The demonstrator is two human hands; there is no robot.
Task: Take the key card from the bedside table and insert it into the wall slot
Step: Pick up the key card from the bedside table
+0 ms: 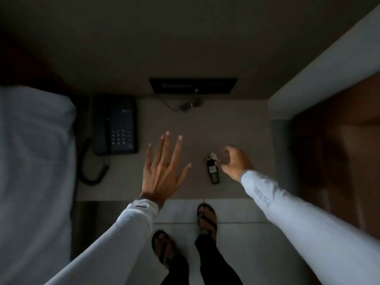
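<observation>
Our right grip (236,161) curls at the key card's (212,169) top on the bench (236,128), hold unclear; left grip (164,165) splayed open, empty.

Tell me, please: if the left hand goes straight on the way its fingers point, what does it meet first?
The left hand points across the bare bedside table toward the wall. The way looks free until the wall, probably just left of the dark wall panel. The telephone stays off to its left. Depth is unclear.
</observation>
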